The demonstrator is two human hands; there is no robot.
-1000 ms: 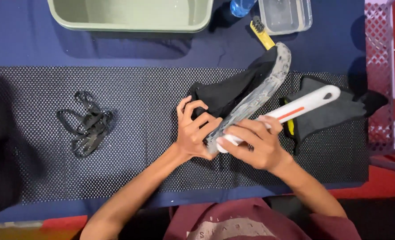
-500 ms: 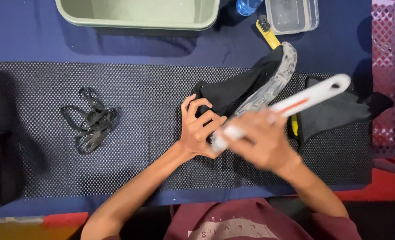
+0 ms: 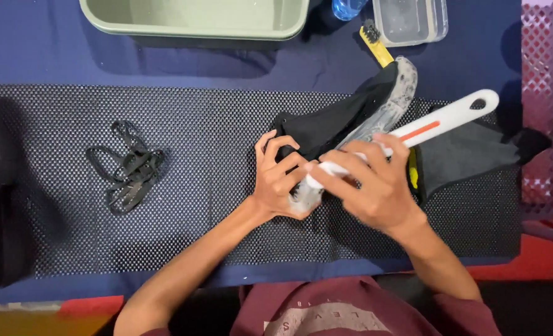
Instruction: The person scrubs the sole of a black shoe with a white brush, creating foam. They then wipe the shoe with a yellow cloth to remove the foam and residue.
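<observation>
Beside mat edge [image 3: 513, 249], brush-gripping right hand [image 3: 376, 186]

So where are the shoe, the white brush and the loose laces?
shoe [image 3: 345, 121], head view, black upper.
white brush [image 3: 451, 118], head view, handle near the end.
laces [image 3: 130, 171], head view, middle of the tangle.

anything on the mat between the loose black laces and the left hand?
Nothing. In the head view the stretch of black mesh mat between the black laces and the left hand, which grips the black shoe, is bare.
</observation>
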